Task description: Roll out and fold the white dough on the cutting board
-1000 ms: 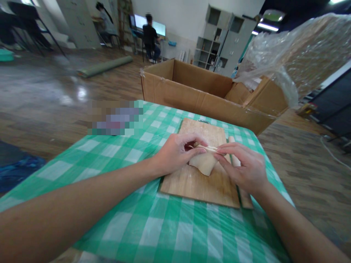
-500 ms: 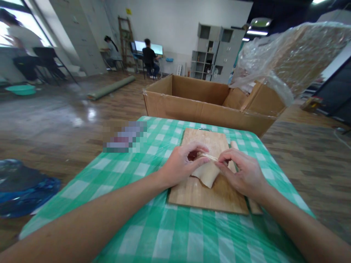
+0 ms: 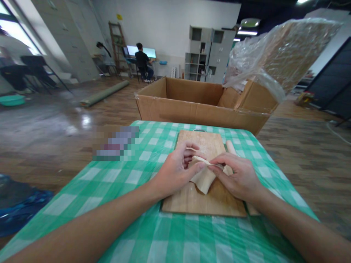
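Observation:
A pale, thin piece of dough [image 3: 204,179] hangs folded between my two hands above a wooden cutting board [image 3: 204,199]. My left hand [image 3: 178,170] pinches the dough's upper edge with thumb and fingers closed. My right hand [image 3: 238,177] pinches the same edge from the right side, fingers closed. The two pinches meet near the middle of the edge. A wooden rolling pin [image 3: 230,147] lies along the board's right side, mostly hidden behind my right hand.
The board rests on a table with a green and white checked cloth [image 3: 153,233]. A large open cardboard box [image 3: 192,104] stands beyond the table's far edge, with clear plastic wrap [image 3: 276,54] above its right side. A person sits at a screen far back.
My hands have drawn closer together along the dough's edge, and the dough now hangs more folded. The view has shifted slightly.

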Demonstrator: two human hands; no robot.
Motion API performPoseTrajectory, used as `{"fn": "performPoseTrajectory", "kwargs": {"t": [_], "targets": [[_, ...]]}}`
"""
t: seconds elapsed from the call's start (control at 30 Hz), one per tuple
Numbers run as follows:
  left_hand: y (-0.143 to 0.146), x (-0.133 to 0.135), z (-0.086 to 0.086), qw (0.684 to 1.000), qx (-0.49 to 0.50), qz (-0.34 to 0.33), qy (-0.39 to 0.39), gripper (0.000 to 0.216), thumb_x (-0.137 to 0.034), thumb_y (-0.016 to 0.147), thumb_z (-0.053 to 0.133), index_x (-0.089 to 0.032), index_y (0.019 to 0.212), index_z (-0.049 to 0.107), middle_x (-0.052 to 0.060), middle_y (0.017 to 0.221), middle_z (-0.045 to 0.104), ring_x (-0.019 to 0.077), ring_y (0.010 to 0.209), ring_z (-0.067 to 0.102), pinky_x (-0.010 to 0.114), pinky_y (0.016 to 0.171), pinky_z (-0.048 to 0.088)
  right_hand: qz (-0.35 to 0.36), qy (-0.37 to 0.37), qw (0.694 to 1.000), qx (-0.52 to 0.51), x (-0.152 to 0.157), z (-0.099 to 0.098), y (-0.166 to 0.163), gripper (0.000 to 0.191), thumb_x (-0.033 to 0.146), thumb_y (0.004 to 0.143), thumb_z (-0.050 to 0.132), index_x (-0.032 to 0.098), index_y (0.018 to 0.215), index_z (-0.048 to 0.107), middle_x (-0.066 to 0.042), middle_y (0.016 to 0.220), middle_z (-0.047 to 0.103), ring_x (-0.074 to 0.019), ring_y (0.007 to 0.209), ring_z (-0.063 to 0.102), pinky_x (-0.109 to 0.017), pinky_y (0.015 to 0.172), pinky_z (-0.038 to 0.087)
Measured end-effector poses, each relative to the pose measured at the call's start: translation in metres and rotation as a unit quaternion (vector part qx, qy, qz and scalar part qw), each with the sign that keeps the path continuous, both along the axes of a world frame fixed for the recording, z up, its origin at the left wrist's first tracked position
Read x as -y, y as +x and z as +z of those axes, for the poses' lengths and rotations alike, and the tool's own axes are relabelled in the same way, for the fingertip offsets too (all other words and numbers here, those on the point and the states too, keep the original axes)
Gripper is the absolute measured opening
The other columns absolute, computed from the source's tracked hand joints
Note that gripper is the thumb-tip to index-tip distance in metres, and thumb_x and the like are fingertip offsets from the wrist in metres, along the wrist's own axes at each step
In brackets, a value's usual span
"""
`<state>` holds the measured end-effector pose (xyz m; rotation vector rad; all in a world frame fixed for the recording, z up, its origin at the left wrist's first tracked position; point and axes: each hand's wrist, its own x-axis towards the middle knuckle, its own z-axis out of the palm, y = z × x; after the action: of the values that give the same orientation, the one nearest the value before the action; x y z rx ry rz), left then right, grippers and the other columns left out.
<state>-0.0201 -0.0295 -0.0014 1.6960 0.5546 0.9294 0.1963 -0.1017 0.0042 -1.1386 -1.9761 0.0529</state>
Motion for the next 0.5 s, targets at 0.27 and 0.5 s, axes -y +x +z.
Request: {"fn": "performPoseTrajectory", "kwargs": {"t": [0.27,0.5], "targets": [[0.0038,-0.0083,-0.0037,0.994,0.019,0.031,-0.1,0.028,-0.035,0.084,0.084,-0.016,0.094,0.066,0.004,0.089,0.077,0.017,0.077,0.073,0.026,0.066,0.056,-0.038,0.019,0.999,-0.031,-0.0014,-0.0013,0.0011,0.012,0.026,0.096,0.073,0.024,0.108,0.071,-0.002,0.097,0.076,-0.0186,0.084,0.071,-0.033,0.075,0.055],[0.0065,0.0013,0.0035,1.0,0.002,0.02,-0.009,0.011,-0.027,0.089,0.078,-0.016,0.092,0.078,0.003,0.091,0.08,0.0158,0.083,0.073,0.027,0.076,0.057,0.025,0.034,0.998,-0.046,-0.0021,0.0019,-0.0032,0.012,0.019,0.098,0.068,0.025,0.105,0.076,-0.006,0.105,0.074,-0.0197,0.094,0.072,-0.036,0.084,0.058]]}}
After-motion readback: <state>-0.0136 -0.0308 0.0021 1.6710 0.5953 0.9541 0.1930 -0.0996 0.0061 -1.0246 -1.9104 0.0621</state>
